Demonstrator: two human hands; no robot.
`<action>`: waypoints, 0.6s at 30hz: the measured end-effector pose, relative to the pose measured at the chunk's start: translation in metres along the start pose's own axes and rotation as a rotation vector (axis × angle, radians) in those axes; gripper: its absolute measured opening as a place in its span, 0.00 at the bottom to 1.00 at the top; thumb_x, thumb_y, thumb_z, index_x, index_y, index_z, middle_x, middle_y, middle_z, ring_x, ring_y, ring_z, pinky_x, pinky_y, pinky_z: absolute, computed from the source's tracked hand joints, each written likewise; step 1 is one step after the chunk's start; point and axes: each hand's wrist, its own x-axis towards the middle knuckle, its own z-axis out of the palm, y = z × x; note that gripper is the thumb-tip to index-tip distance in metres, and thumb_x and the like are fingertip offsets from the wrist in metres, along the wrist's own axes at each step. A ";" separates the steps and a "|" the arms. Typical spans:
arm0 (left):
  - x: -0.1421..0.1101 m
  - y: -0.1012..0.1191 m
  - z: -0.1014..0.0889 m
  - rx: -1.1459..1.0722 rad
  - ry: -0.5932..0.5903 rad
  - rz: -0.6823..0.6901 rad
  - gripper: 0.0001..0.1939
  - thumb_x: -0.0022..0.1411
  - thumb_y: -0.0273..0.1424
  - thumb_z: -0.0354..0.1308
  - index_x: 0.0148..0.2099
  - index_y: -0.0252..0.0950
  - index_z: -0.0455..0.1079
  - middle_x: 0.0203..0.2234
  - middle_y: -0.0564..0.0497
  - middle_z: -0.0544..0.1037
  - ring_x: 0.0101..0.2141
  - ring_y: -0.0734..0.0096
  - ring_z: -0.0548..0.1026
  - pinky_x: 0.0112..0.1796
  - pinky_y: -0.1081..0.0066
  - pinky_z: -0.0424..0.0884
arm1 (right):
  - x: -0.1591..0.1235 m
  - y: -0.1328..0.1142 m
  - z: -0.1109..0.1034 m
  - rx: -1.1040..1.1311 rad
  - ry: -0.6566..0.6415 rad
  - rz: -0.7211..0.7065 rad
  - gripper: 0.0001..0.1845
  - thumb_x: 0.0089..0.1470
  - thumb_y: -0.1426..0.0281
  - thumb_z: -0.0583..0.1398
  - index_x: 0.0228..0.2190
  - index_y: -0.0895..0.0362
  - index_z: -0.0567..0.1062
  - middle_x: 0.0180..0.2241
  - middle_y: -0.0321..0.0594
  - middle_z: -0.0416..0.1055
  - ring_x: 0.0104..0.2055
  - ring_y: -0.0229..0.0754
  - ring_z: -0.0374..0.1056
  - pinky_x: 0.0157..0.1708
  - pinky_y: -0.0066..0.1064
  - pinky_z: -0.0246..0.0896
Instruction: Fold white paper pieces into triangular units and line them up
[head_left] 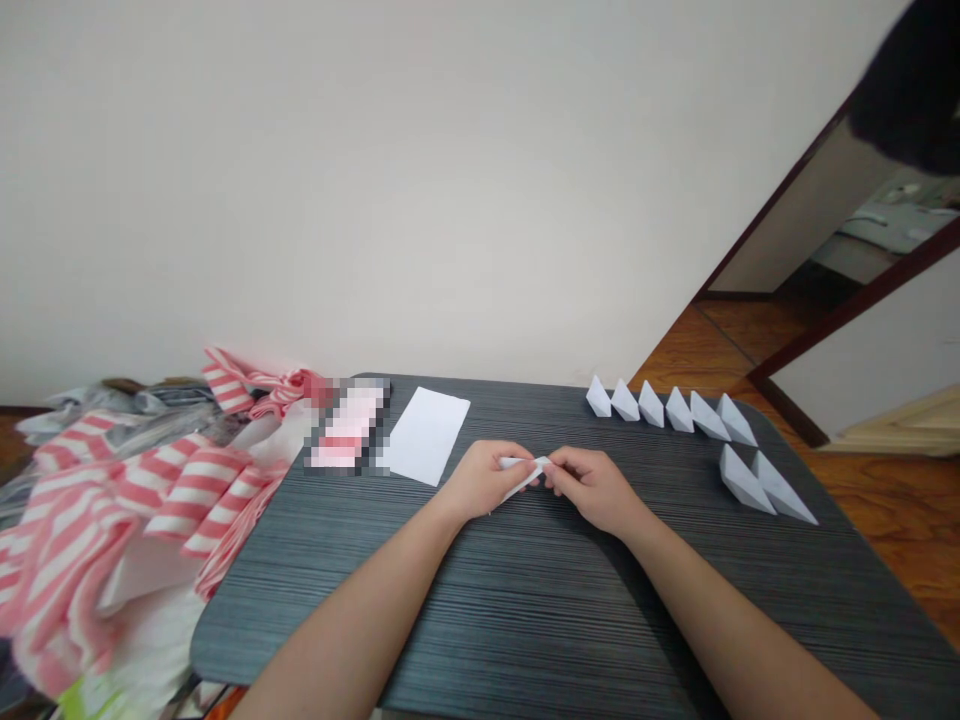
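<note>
Between my two hands, just above the middle of the dark table, is a small folded piece of white paper [520, 478]. My left hand [484, 478] is closed around its left part, thumb on top. At its right end my right hand [591, 484] pinches the tip between thumb and fingers. The fingers cover much of the paper, so its full shape is hidden. White sheets of paper [429, 436] lie flat to the left of my hands. Several folded white paper boats [651, 405] stand in a row at the back right, with two more paper boats [765, 485] nearer.
The dark wood-grained table [480, 620] has rounded corners and its back edge is by a pale wall [420, 180]. A pixelated, blurred flat object [349, 425] lies at the left. Red-and-white striped cloth [112, 500] is piled beyond the left edge. Wooden floor [892, 500] shows at right.
</note>
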 end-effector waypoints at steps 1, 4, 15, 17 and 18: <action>0.000 0.000 0.000 -0.016 0.002 -0.009 0.16 0.59 0.38 0.51 0.33 0.31 0.74 0.27 0.47 0.78 0.29 0.71 0.74 0.31 0.74 0.67 | 0.000 0.001 0.001 0.007 0.014 -0.007 0.11 0.57 0.68 0.54 0.27 0.57 0.74 0.23 0.36 0.71 0.25 0.36 0.66 0.28 0.27 0.59; 0.001 -0.002 0.001 -0.066 0.009 -0.044 0.16 0.58 0.39 0.51 0.34 0.31 0.74 0.27 0.46 0.78 0.28 0.70 0.74 0.30 0.74 0.68 | 0.000 0.001 0.003 0.067 0.047 -0.044 0.08 0.56 0.69 0.54 0.32 0.56 0.74 0.27 0.38 0.72 0.29 0.38 0.67 0.31 0.29 0.61; 0.003 -0.007 0.001 -0.199 0.000 -0.089 0.15 0.56 0.39 0.54 0.36 0.31 0.72 0.28 0.46 0.78 0.30 0.68 0.75 0.34 0.70 0.70 | 0.001 -0.002 -0.003 0.059 0.046 -0.176 0.10 0.56 0.74 0.53 0.31 0.55 0.75 0.30 0.39 0.72 0.33 0.39 0.68 0.35 0.32 0.62; 0.003 -0.007 0.001 -0.197 0.001 -0.095 0.15 0.56 0.39 0.53 0.35 0.31 0.72 0.27 0.46 0.78 0.30 0.68 0.75 0.34 0.70 0.69 | 0.000 -0.001 -0.003 0.043 0.044 -0.188 0.11 0.57 0.74 0.52 0.31 0.55 0.74 0.30 0.40 0.72 0.33 0.40 0.68 0.35 0.32 0.62; 0.003 -0.006 0.000 -0.193 -0.004 -0.097 0.16 0.57 0.39 0.53 0.35 0.31 0.73 0.27 0.46 0.78 0.30 0.68 0.75 0.34 0.71 0.69 | 0.000 -0.001 -0.003 0.035 0.045 -0.197 0.11 0.57 0.74 0.52 0.31 0.55 0.74 0.30 0.40 0.72 0.33 0.40 0.68 0.36 0.32 0.62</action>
